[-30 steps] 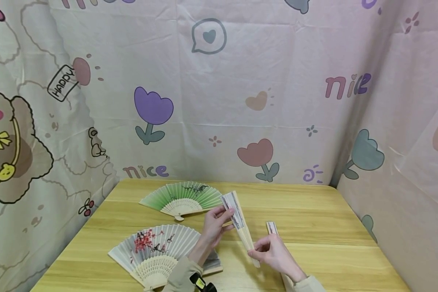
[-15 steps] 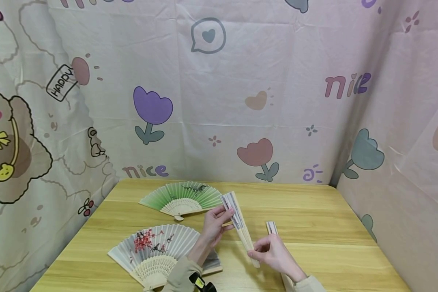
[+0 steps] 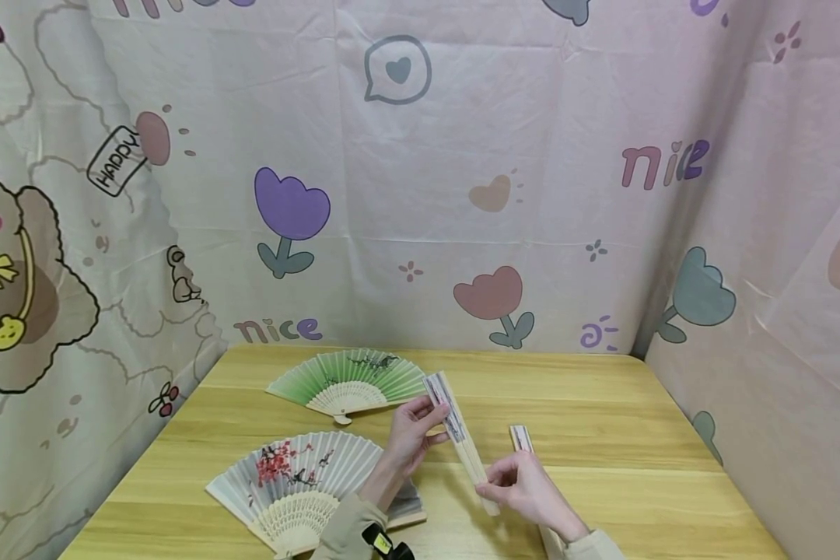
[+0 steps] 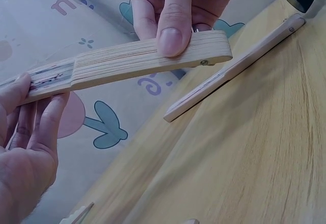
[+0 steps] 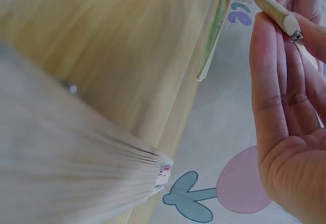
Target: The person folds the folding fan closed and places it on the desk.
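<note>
Both hands hold a folded hand fan (image 3: 466, 449) at a slant above the table. My left hand (image 3: 411, 437) pinches its upper, fabric end between thumb and fingers. At the lower, riveted end, my right hand (image 3: 528, 488) pinches the bare wooden ribs. The ribs lie tightly stacked in the left wrist view, with the right thumb (image 4: 170, 35) pressed on them near the rivet. Another folded fan (image 4: 229, 71) lies on the table beside and partly under the right hand; it looms large and blurred in the right wrist view.
An open green fan (image 3: 385, 381) lies at the back left of the wooden table (image 3: 602, 404). Nearer, an open grey-white fan with red blossoms (image 3: 276, 467) is partly covered by the left sleeve (image 3: 353, 529). Printed cloth (image 3: 392, 194) hangs behind and at both sides.
The upper end of the held fan has narrowed, its pale outer rib coming in against the rest. Both hands have stayed almost in place.
</note>
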The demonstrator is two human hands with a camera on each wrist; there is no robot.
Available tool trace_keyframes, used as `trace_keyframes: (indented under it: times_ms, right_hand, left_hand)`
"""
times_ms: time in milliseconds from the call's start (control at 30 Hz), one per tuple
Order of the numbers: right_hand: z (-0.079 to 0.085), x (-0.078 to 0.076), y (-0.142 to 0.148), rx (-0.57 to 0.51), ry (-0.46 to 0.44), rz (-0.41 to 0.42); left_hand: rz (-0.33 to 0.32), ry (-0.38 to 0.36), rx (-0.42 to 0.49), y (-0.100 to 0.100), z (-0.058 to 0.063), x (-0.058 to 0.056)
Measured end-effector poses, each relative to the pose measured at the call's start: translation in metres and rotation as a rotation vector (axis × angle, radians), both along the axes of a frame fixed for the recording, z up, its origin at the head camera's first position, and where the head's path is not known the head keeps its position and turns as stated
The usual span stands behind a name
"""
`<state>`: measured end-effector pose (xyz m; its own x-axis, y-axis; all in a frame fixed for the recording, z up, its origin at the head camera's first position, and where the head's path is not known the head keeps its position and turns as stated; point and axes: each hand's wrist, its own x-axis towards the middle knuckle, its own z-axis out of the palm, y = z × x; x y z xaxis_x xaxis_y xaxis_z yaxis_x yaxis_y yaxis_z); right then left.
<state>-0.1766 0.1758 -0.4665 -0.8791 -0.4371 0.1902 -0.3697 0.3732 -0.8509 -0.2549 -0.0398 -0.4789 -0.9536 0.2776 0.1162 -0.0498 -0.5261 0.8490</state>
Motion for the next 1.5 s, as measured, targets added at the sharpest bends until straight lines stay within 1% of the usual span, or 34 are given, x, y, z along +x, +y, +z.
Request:
trace_keyframes:
  times_ms: [100, 333, 467, 600, 700, 833, 1000, 1167, 1267, 1400, 1500]
  right_hand:
    - [0.001, 0.000, 0.001, -0.018, -0.029, 0.017]
    - [0.000, 0.000, 0.003, -0.095, -0.107, 0.094]
    - [-0.002, 0.001, 0.006, -0.122, -0.185, 0.132]
    - [-0.003, 0.002, 0.012, -0.176, -0.275, 0.197]
    - [-0.001, 0.003, 0.016, -0.212, -0.333, 0.229]
    - [0.000, 0.004, 0.021, -0.223, -0.391, 0.236]
    - [-0.002, 0.002, 0.027, -0.228, -0.428, 0.250]
    - [-0.002, 0.000, 0.032, -0.218, -0.430, 0.263]
    - [0.000, -0.001, 0.035, -0.208, -0.475, 0.260]
    - [0.002, -0.003, 0.039, -0.203, -0.568, 0.222]
    - [0.001, -0.004, 0.042, -0.188, -0.593, 0.187]
  left_hand:
    - [0.000, 0.009, -0.029, 0.000, -0.001, 0.000]
    - [-0.025, 0.021, -0.099, 0.002, 0.001, 0.000]
    - [-0.030, 0.013, -0.144, 0.004, 0.004, 0.001]
    - [-0.051, 0.003, -0.172, 0.006, 0.005, 0.000]
    - [-0.068, -0.007, -0.192, 0.006, 0.006, -0.002]
    - [-0.104, 0.005, -0.233, 0.007, 0.007, -0.004]
    - [-0.156, 0.047, -0.271, 0.008, 0.010, -0.007]
    - [-0.170, 0.041, -0.298, 0.011, 0.010, -0.009]
    - [-0.170, 0.043, -0.327, 0.015, 0.010, -0.009]
    - [-0.167, 0.066, -0.368, 0.022, 0.012, -0.012]
    - [-0.184, 0.066, -0.382, 0.028, 0.013, -0.014]
